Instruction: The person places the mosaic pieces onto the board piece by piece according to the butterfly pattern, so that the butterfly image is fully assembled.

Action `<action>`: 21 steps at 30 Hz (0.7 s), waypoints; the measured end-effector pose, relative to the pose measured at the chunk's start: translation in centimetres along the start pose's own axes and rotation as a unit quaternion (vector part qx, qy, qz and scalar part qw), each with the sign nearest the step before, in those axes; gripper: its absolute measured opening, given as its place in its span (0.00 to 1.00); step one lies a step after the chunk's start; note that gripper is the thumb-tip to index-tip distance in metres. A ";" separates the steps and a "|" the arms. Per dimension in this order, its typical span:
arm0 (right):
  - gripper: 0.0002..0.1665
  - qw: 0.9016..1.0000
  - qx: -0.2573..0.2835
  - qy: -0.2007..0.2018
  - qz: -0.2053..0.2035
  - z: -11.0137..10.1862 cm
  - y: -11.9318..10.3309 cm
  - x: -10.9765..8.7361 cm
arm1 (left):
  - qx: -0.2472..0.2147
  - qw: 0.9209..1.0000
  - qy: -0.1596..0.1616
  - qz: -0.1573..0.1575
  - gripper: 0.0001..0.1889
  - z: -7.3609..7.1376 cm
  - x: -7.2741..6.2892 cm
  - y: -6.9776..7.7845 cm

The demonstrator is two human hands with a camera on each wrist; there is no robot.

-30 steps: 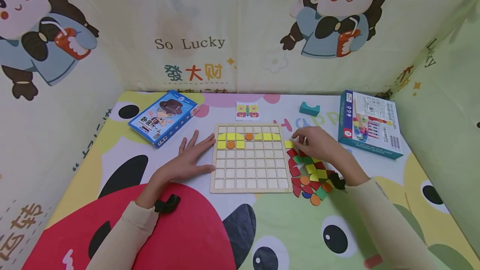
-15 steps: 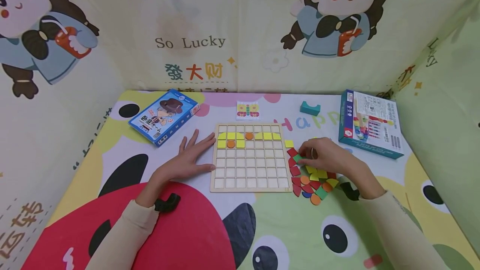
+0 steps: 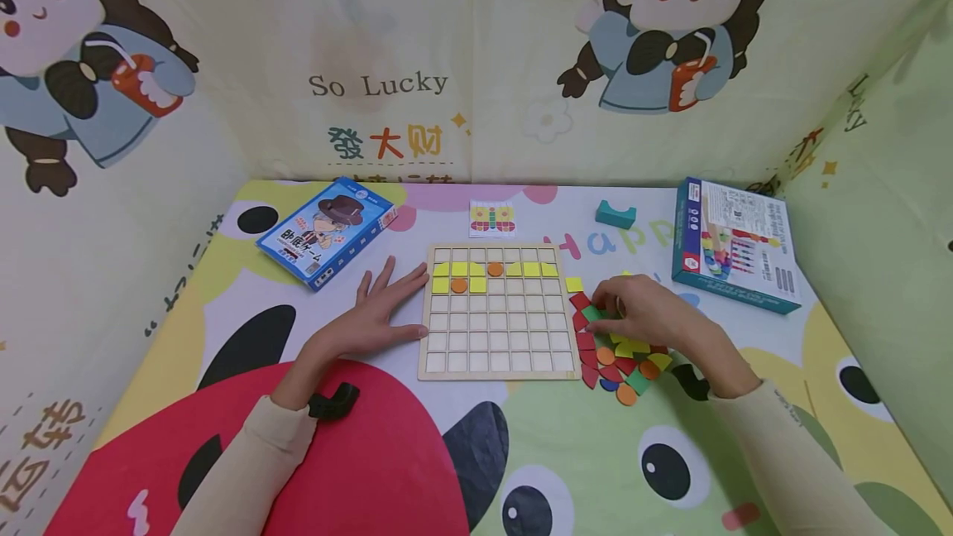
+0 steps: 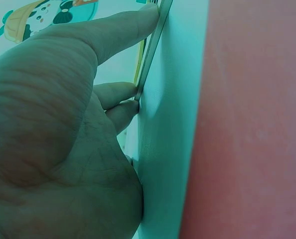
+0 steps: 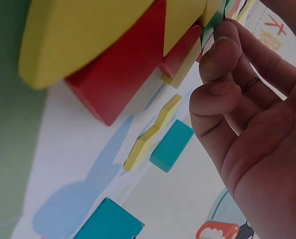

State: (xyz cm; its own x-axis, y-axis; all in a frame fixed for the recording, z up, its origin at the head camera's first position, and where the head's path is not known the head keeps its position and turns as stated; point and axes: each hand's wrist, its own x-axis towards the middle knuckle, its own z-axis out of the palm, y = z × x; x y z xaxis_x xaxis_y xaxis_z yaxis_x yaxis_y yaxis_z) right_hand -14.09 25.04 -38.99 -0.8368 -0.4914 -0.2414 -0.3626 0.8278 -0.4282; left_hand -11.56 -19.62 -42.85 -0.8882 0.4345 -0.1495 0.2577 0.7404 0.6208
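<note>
My left hand (image 3: pixel 372 321) lies spread beside a wooden grid board (image 3: pixel 499 377), its fingertips and thumb at the board's left edge. In the left wrist view, the fingers (image 4: pixel 125 35) meet that edge. Yellow tiles (image 3: pixel 441 286) and two orange discs (image 3: pixel 495 270) occupy cells in the board's upper rows. Over a pile of coloured tiles (image 3: pixel 586 342) on the right is my right hand (image 3: pixel 644 308), with thumb and forefinger apart around a green tile (image 3: pixel 591 313). Seen from the right wrist, its fingers (image 5: pixel 220 59) are bent close to the tiles; the palm covers part of the pile.
Behind the board lies a butterfly pattern card (image 3: pixel 492 220). A teal arched block (image 3: pixel 615 215) stands to its right. Two boxes flank the area: a blue game box (image 3: pixel 323 232) at left and a teal-edged box (image 3: pixel 733 246) at right. One yellow tile (image 3: pixel 574 284) lies beside the board.
My right hand has let go of the yellow tile beside the board and come down toward me onto the pile, its thumb lately shifting slightly left. The left hand stays put.
</note>
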 end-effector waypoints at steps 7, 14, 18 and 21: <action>0.22 1.000 -0.006 0.001 0.001 0.2 -0.4 0.0 | 0.001 1.000 -0.002 0.001 0.51 0.0 0.0 0.0; 0.23 1.000 0.004 -0.012 -0.005 0.0 -0.2 -0.4 | -0.002 1.000 -0.002 0.000 0.52 0.0 0.1 -0.2; 0.23 1.000 0.007 -0.017 0.004 -0.2 0.1 -0.5 | -0.001 1.000 -0.002 0.002 0.52 0.0 0.1 -0.2; 0.23 1.000 0.006 -0.018 0.003 -0.3 0.2 -0.5 | -0.002 1.000 -0.002 0.002 0.51 0.0 0.0 -0.2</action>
State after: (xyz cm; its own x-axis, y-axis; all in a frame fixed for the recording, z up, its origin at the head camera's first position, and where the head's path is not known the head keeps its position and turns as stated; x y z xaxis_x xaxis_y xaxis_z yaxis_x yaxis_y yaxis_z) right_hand -13.82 25.53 -38.73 -0.8242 -0.4951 -0.2749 -0.3514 0.8278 -0.4373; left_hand -11.63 -19.72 -42.96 -0.8856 0.4396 -0.1498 0.2602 0.7368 0.6240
